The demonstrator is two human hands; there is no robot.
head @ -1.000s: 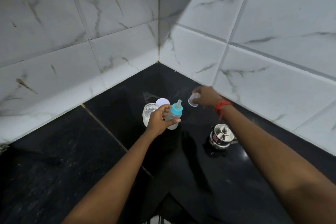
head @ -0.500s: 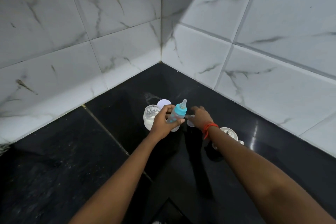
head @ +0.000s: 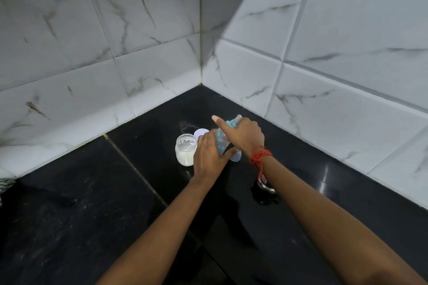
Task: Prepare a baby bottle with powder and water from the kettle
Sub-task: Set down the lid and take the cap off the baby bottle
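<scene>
A clear baby bottle (head: 220, 142) with a turquoise collar and teat tilts to the right above the black counter. My left hand (head: 208, 157) grips its body from below. My right hand (head: 243, 135) is closed over its turquoise top, forefinger stretched out to the left. A clear cap (head: 236, 157) lies on the counter under my right wrist. An open glass jar (head: 184, 152) of white powder stands just left of my left hand, its white lid (head: 200, 133) behind it. The steel kettle (head: 266, 186) is mostly hidden under my right forearm.
The black stone counter (head: 92, 203) runs into a corner of white marble-pattern wall tiles (head: 162, 71) close behind the jar and bottle. A pale joint line (head: 136, 170) crosses the counter diagonally left of my left arm.
My right hand set the clear cap down on the counter and moved left onto the bottle's top. The bottle has tilted further right in my left hand.
</scene>
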